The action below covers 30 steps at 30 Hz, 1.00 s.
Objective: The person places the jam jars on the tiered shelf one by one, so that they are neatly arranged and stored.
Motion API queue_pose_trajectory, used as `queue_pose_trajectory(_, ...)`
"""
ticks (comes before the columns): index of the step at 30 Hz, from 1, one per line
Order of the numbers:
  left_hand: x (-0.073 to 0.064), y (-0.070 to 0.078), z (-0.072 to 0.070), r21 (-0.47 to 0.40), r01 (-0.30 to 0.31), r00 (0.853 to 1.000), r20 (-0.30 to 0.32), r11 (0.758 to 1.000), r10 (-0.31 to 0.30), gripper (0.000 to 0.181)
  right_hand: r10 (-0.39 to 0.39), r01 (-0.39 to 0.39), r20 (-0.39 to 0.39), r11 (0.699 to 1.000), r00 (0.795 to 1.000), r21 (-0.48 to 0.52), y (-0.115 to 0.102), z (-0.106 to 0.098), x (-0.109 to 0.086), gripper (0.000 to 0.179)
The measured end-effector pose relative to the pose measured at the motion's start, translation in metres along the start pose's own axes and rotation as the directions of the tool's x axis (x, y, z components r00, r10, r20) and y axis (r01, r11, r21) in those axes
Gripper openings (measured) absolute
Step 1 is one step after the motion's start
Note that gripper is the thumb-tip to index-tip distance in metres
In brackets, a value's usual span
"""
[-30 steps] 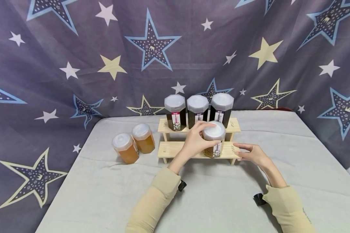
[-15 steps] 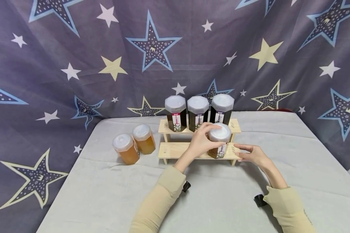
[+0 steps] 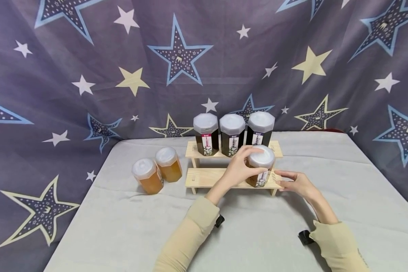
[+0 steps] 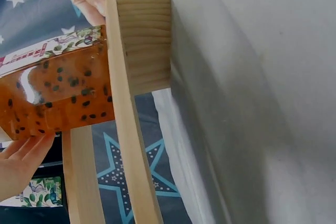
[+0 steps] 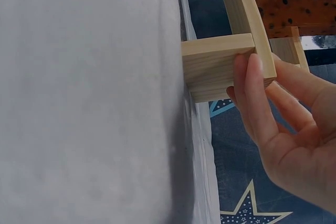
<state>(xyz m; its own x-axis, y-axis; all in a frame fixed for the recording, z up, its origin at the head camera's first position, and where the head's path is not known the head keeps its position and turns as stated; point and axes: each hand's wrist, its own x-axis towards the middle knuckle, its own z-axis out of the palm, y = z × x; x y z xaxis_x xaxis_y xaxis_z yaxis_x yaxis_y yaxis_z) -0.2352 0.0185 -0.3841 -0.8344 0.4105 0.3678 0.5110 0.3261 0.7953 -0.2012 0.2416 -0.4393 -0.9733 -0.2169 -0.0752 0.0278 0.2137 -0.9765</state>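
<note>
Around the lid and upper side of an amber jar (image 3: 262, 158) curl the fingers and thumb of my left hand (image 3: 237, 170). The jar stands upright at the right part of the lower step of a two-step wooden rack (image 3: 205, 177). Dark specks show through its orange contents (image 4: 60, 90) in the left wrist view, where its base meets the board. My right hand (image 3: 300, 185) pinches the right end of that same step; in the right wrist view its fingers (image 5: 254, 93) lie against the board's end and underside.
Three dark jars with white lids, among them a red-labelled jar (image 3: 206, 134), line the upper step. On the pale cloth (image 3: 258, 230) left of the rack are two honey-coloured jars (image 3: 149, 179) (image 3: 170, 166). A star-patterned curtain (image 3: 224, 68) hangs behind.
My left hand has shifted the amber jar to the right along the lower step, closer to its right end. My right hand has kept its place at the board's end.
</note>
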Motion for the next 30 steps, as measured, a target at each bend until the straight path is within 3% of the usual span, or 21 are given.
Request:
queue_pose_trajectory(12,-0.009,0.006,-0.004,0.090,-0.025,1.000,-0.012,0.996,0.026,0.046,-0.002,0.002,0.004,1.000,1.000,0.008,-0.001,0.000,0.001,0.049)
queue_pose_trajectory(21,-0.016,0.005,-0.009,0.086,-0.052,0.997,-0.055,0.995,0.057,0.041,0.000,0.000,0.011,1.000,1.000,0.009,0.001,0.000,0.001,0.049)
queue_pose_trajectory(30,-0.023,0.003,-0.024,0.051,-0.081,0.992,-0.094,0.995,0.086,0.035,-0.001,0.001,0.011,1.000,1.000,0.010,0.001,0.000,0.002,0.050)
